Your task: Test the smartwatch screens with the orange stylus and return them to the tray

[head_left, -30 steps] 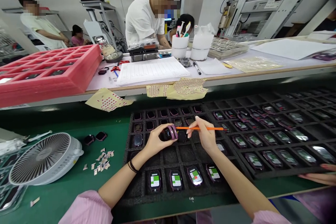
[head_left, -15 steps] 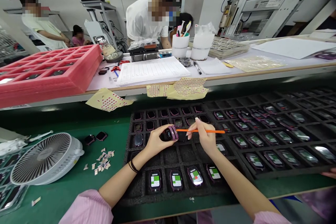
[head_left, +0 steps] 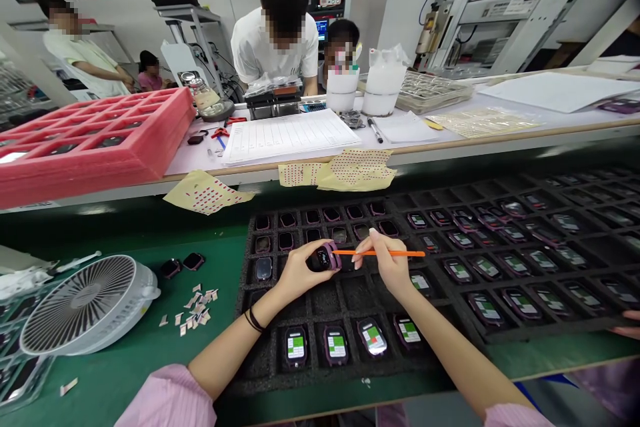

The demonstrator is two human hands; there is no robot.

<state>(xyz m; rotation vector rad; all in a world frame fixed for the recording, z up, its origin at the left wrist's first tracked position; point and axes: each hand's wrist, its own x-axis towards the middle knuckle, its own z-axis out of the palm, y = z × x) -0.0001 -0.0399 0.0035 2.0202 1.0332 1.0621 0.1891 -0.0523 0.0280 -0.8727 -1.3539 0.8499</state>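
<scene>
Between the thumb and fingers of my left hand (head_left: 299, 272) is a purple smartwatch (head_left: 327, 256), tilted so that its lit dark screen and one side show. My right hand (head_left: 391, 259) is closed round a thin orange stick (head_left: 407, 253), held level. The stick's left tip meets the side of the watch, though the exact contact is too small to make out. Both hands are over a black foam tray (head_left: 320, 297) whose pockets hold more watches. Along its front row, a watch (head_left: 296, 345) and others beside it show green and white screens.
A second foam tray (head_left: 453, 307) of watches adjoins on the right. To the left are a grey fan (head_left: 87, 303), small loose pieces (head_left: 197, 312) and two watches. A raised shelf (head_left: 260, 170) with a pink foam tray (head_left: 165, 140) runs behind. Another person's hand (head_left: 631, 325) shows at far right.
My hands stay nearly in place, with the orange stick shifted slightly left and down against the watch. Across the bench, a co-worker in white has moved left and bent their head lower.
</scene>
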